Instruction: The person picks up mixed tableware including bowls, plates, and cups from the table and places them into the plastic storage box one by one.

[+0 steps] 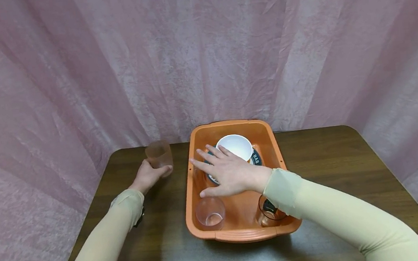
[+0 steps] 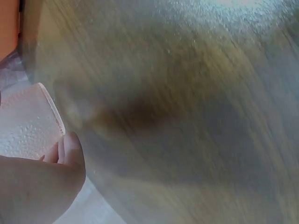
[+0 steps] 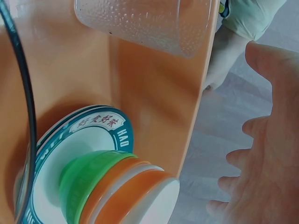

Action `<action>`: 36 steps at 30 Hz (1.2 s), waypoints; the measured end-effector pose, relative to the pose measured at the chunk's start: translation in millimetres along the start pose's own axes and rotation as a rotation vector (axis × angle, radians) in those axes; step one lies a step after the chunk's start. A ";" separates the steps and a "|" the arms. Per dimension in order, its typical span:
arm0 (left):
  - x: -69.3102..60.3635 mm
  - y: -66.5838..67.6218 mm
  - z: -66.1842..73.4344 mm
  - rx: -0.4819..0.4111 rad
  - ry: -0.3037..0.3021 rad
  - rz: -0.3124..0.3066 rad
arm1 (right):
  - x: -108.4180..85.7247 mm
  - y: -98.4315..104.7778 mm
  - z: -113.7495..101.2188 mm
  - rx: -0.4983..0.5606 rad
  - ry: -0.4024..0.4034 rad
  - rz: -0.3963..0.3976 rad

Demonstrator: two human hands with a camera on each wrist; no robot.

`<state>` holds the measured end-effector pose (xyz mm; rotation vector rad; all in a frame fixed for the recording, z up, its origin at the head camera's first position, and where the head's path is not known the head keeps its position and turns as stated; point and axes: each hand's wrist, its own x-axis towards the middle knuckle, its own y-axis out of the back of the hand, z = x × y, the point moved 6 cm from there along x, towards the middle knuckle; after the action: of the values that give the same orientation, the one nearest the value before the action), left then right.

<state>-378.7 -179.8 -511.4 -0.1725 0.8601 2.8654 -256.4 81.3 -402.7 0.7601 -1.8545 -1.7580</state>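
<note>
My left hand grips a translucent pinkish cup over the table, left of the orange basin. The left wrist view shows the cup's textured wall and fingertips at its rim. Spread wide, my right hand hovers over the basin, holding nothing. Under it are a stack of bowls, white bowl on top, and teal-rimmed plates. The right wrist view shows green, orange and white bowls on the plates. Another clear textured cup stands in the basin's near left corner.
A dark-rimmed glass stands in the basin's near right corner, partly hidden by the right sleeve. The basin rests on a brown wooden table. Pink curtains hang behind and on both sides.
</note>
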 end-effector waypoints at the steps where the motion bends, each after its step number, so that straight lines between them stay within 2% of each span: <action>1: -1.0 2.5 -0.1 -0.003 0.004 -0.004 | -0.2 0.1 0.2 0.001 -0.002 -0.001; 10: -14.6 22.1 9.8 -0.030 -0.041 -0.015 | -5.0 4.1 3.4 -0.004 -0.001 0.007; 23: -40.4 38.6 39.2 -0.038 -0.112 -0.012 | -16.7 10.9 9.9 0.005 -0.013 0.009; 29: -47.9 41.5 53.2 -0.023 -0.140 -0.024 | -28.1 18.7 10.3 0.013 0.008 0.030; 36: -62.5 34.0 81.7 -0.009 -0.229 -0.051 | -46.7 27.5 14.1 0.011 0.002 0.070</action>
<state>-328.7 -169.1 -415.9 0.1286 0.7863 2.7709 -233.6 124.0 -374.5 0.6925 -1.8686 -1.7042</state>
